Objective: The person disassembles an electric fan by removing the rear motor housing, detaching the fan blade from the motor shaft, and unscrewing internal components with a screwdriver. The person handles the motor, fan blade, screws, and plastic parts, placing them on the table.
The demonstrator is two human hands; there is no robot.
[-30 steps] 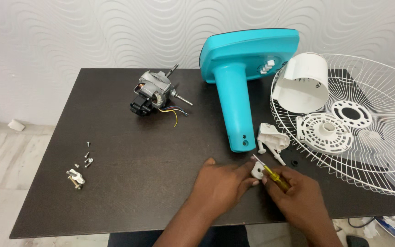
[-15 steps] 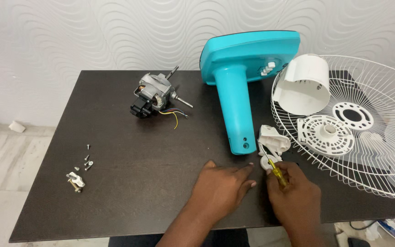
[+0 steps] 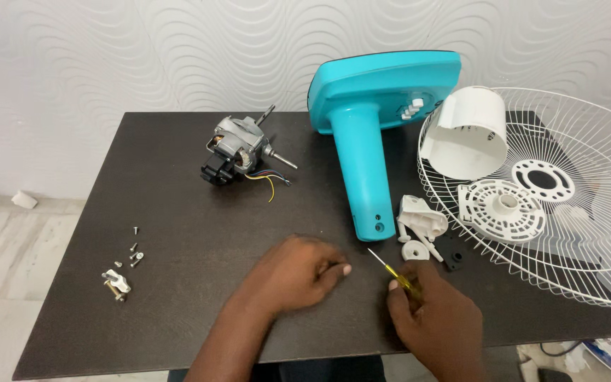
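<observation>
- Screwdriver (image 3: 389,267), a small one with a yellow handle and a thin metal shaft, is gripped in the right hand (image 3: 436,318) near the front edge of the dark table (image 3: 178,212); the fingers are closed around the handle.
- Its long axis is seen running from the right hand up and to the left, with the tip pointed toward the gap between the two hands and the foot of the teal fan stand (image 3: 369,155).
- The left hand (image 3: 298,272) is rested on the table just left of the tip, the fingers curled in narrowly; whether something small is pinched under them cannot be told.
- Of the two hands, the left is the nearer to the shaft's tip, while the handle is held by the right.
- Small white plastic parts (image 3: 419,223) and a black piece (image 3: 452,252) are laid just beyond the right hand, beside the stand's lower end.
- A white cylindrical motor cover (image 3: 467,134) and a round white slotted plate (image 3: 500,210) are set on the white wire fan guard (image 3: 588,233) at the right.
- The bare fan motor (image 3: 238,152), with coloured wires trailing, is placed at the far left-centre, well apart from both hands.
- Loose screws (image 3: 134,251) and a small clamp (image 3: 116,283) are gathered near the table's left edge.
- No packages, labels or signs are visible on the table.
</observation>
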